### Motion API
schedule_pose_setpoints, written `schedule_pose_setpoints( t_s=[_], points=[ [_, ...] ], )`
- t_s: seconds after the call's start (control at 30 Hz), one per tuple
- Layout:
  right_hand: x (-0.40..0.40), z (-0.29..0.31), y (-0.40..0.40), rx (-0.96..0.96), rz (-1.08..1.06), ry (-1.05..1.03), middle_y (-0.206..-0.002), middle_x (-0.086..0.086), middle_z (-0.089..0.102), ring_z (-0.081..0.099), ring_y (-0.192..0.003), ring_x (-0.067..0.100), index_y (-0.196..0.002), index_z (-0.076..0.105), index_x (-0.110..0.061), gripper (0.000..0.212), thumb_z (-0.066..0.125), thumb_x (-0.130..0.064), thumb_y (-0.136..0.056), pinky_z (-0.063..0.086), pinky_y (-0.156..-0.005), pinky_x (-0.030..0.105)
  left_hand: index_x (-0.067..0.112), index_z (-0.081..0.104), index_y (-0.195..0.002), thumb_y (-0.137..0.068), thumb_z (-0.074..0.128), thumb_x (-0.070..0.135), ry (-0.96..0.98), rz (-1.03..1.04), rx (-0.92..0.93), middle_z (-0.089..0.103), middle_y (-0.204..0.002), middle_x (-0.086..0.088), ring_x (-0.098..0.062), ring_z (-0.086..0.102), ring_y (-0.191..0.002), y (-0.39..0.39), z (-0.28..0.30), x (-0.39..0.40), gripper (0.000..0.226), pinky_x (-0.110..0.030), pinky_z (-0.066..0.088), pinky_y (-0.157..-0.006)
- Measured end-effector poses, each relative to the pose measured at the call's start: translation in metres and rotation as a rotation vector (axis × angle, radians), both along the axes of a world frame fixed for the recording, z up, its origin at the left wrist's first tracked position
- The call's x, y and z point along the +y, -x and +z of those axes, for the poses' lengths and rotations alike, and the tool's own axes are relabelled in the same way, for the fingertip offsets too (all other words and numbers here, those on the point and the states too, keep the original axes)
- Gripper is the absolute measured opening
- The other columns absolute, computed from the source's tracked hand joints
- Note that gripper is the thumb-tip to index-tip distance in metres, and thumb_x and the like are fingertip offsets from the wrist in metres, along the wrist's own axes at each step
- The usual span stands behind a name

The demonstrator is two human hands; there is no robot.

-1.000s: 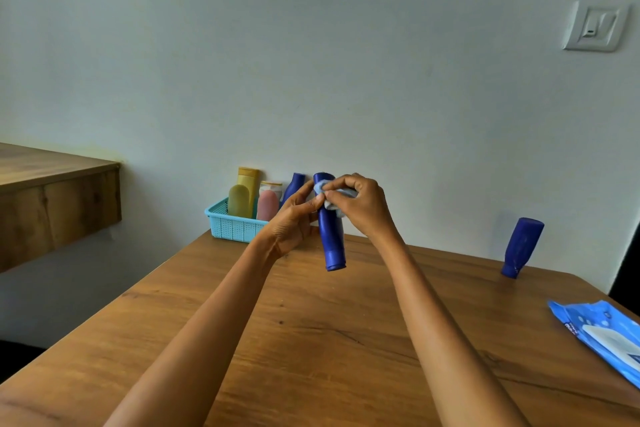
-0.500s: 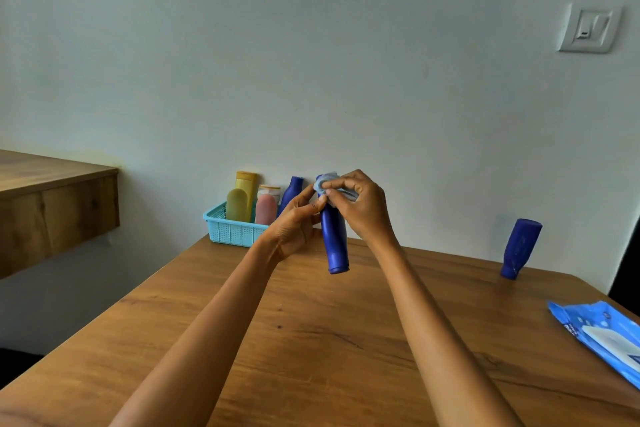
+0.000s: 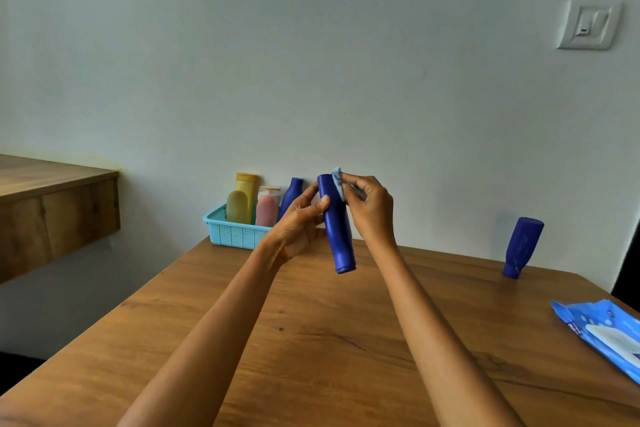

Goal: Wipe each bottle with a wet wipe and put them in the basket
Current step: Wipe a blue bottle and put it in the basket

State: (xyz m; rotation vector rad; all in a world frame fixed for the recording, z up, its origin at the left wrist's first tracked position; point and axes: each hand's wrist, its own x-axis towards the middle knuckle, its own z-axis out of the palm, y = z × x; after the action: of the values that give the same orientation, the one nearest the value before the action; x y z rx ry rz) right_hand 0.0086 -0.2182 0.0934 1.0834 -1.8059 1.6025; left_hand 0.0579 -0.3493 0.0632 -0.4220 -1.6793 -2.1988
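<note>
We hold a dark blue bottle (image 3: pixel 337 232) up above the middle of the wooden bench (image 3: pixel 311 340), cap end down. Our left hand (image 3: pixel 298 225) wraps its grip around the bottle's middle, thumb on the near side. Our right hand (image 3: pixel 370 211) pinches a pale blue wet wipe (image 3: pixel 337 180) against the bottle's upper end, fingers curled over it. At the far left corner of the bench, against the wall, sits a light blue basket (image 3: pixel 232 234) holding a yellow bottle (image 3: pixel 247 191), an olive bottle (image 3: pixel 237 206), a pink bottle (image 3: pixel 266 210) and another dark blue one (image 3: pixel 292 194). Well apart on the far right, a second blue bottle (image 3: pixel 523 246) stands cap-down, tilted. A blue pack of wipes (image 3: pixel 602 333) lies at the right edge. A light switch (image 3: pixel 587 26) is on the wall.
</note>
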Motion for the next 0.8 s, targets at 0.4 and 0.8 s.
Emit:
schedule_pose_setpoints(
  t_s=[0.4, 0.8],
  points=[
    [-0.004, -0.006, 0.002, -0.25, 0.182, -0.083, -0.083, -0.001, 0.067, 0.061, -0.082, 0.014, -0.085, 0.068, -0.009, 0.009, 0.061, -0.013, -0.085, 0.054, -0.067, 0.026, 0.009, 0.036, -0.142, -0.082, 0.062, 0.022, -0.259, 0.133, 0.101, 0.06, -0.12, -0.013, -0.023, 0.064, -0.094, -0.012, 0.011, -0.011, 0.067, -0.037, 0.057, -0.073],
    [-0.011, -0.019, 0.006, -0.619, 0.296, -0.043, -0.092, 0.012, 0.062, 0.058, -0.088, 0.023, -0.081, 0.06, -0.014, 0.01, 0.055, -0.014, -0.091, 0.052, -0.077, 0.037, 0.018, 0.044, -0.134, -0.087, 0.062, 0.012, -0.409, 0.442, 0.133, 0.059, -0.113, -0.014, -0.032, 0.06, -0.107, -0.001, 0.006, -0.017, 0.051, -0.036, 0.059, -0.066]
  ],
)
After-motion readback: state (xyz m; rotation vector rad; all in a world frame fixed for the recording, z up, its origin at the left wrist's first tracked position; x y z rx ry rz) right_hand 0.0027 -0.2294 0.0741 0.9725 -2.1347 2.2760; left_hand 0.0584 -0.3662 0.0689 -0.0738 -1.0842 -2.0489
